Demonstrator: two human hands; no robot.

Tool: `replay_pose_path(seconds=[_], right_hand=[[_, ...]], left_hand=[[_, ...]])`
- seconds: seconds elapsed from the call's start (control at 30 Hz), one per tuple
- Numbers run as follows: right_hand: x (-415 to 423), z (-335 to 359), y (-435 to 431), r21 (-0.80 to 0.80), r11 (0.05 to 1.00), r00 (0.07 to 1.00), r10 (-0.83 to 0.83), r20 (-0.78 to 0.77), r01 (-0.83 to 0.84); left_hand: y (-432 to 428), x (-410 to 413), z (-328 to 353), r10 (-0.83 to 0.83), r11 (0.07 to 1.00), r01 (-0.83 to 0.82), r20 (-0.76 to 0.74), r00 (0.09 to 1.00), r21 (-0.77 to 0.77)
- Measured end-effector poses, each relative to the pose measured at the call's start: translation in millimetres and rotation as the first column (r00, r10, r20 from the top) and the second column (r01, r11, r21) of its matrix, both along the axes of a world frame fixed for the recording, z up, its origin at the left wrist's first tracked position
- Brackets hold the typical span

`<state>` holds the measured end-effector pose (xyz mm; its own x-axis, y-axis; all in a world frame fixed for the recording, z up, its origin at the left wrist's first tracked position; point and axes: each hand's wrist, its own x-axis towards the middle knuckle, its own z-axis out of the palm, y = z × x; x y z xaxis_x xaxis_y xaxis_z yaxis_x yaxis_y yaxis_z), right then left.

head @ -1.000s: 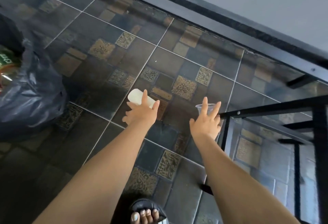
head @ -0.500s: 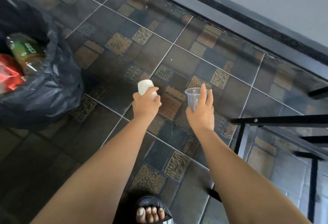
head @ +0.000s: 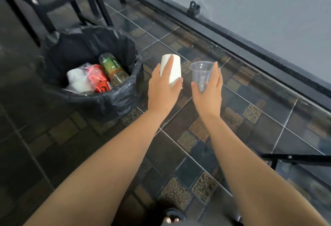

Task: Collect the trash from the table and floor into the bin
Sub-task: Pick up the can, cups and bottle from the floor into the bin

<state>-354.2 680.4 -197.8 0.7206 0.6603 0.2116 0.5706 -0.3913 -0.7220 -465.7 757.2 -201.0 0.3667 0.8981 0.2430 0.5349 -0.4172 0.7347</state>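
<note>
Holding one cup in each hand, we stood with both arms stretched out over the tiled floor (head: 250, 136), just to the right of the bin (head: 107, 100). Our left hand (head: 163, 89) was wrapped around a white paper cup (head: 174, 70), which pointed up and away from us with its closed end on top, fingers laid along its side. Our right hand (head: 208, 91) gripped a clear plastic cup (head: 201, 74) by its lower part, its open mouth tilted up toward the bin. Both cups were beside the bin's rim, not over its opening, the white one nearer to it. The bin, lined with a black bag, already held a green-labelled bottle (head: 113, 68), a red wrapper (head: 99, 80) and some crumpled white paper (head: 78, 80) (partly under clear film). Beyond the bin stood black metal legs (head: 44, 14); to its right, past the cups, a dark baseboard (head: 232, 39) ran along the wall.
</note>
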Motion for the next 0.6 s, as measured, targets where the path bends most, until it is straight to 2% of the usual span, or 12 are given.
replay_pose_path(seconds=[0.1,0.2,0.27,0.4,0.5,0.6], right_hand=[[-24.1,23.3,28.5,0.132,0.991,0.998,0.014,0.054,-0.021],[-47.6,40.9,57.6,0.189,0.979,0.996,0.070,0.062,-0.081],[-64.7,48.9,77.5,0.187,0.972,0.988,0.132,0.078,-0.145],[-106.7,60.3,115.3,0.168,0.944,0.956,0.264,0.132,-0.284],[-133.6,59.3,138.9,0.121,0.929,0.932,0.333,0.144,-0.351],[-149.3,46.6,154.3,-0.035,0.907,0.893,0.418,0.167,-0.419]], left_hand=[[15.7,-21.6,32.0,0.040,0.994,-0.049,0.100,0.994,0.098],[35.5,-49.5,58.5,0.140,0.968,-0.157,0.100,0.985,0.196],[53.6,-75.2,64.5,0.237,0.951,-0.243,0.053,0.970,0.189],[86.5,-137.7,59.0,0.416,0.909,-0.412,-0.074,0.906,0.062],[98.9,-171.5,55.2,0.447,0.892,-0.452,-0.215,0.868,0.029],[103.3,-189.8,51.9,0.442,0.892,-0.447,-0.333,0.833,0.067]])
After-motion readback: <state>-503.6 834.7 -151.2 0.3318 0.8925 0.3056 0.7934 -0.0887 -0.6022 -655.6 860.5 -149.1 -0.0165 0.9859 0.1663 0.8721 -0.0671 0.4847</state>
